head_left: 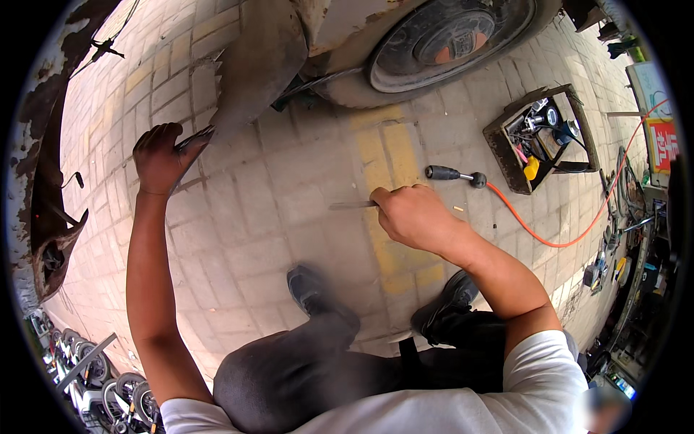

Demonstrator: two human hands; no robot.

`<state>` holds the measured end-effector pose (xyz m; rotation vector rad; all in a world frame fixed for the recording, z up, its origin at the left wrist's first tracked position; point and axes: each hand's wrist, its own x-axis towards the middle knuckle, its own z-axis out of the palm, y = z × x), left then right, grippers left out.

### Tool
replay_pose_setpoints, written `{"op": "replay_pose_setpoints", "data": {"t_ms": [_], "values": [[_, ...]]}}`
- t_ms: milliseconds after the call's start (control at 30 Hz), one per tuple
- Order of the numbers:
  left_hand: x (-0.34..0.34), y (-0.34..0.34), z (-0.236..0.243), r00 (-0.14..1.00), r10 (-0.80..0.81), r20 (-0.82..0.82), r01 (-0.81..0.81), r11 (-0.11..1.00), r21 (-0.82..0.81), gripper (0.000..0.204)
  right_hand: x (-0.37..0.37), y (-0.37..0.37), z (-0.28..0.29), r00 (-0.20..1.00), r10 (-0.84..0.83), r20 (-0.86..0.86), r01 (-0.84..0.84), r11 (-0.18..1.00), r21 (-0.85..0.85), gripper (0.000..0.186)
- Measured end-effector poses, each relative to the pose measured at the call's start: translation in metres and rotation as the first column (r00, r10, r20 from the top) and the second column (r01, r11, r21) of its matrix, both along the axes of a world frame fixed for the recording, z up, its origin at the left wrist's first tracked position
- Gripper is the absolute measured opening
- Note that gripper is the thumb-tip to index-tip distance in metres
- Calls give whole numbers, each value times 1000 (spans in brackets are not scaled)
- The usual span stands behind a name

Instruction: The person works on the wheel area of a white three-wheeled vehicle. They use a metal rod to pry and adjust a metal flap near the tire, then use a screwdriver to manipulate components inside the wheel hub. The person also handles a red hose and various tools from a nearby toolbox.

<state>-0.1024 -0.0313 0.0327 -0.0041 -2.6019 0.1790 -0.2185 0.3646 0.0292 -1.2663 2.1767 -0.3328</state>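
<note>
My left hand [160, 160] is closed at the lower left edge of a dusty grey flap [262, 69], thumb against its tip. The flap hangs beside the wheel of a vehicle, and its surface looks smooth and slightly blurred. My right hand [419, 219] is wrapped round a thin, flat metal blade-like tool [353, 205]. That tool points left over the paving, apart from the flap. Its handle end is hidden in my fist, so its exact kind cannot be told.
A vehicle wheel [452, 40] stands at the top. To the right lie an air tool [452, 173] with an orange hose [520, 230] and an open toolbox [499, 148] of tools. Rusty bodywork [32, 145] rises at far left; several bicycles [97, 369] stand at lower left.
</note>
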Motion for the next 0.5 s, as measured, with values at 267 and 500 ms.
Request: {"op": "replay_pose_setpoints", "data": {"t_ms": [267,500], "values": [[-6,-6,-5,1000,-28,-13,28,999,-24,38,32,-14,-58,103,-260,960,769,632,89,22],[-6,-5,-4,1000,-20,-12,19,999,-33,38,52,-4,-121,509,-399,763,828,468,-308,37]]}}
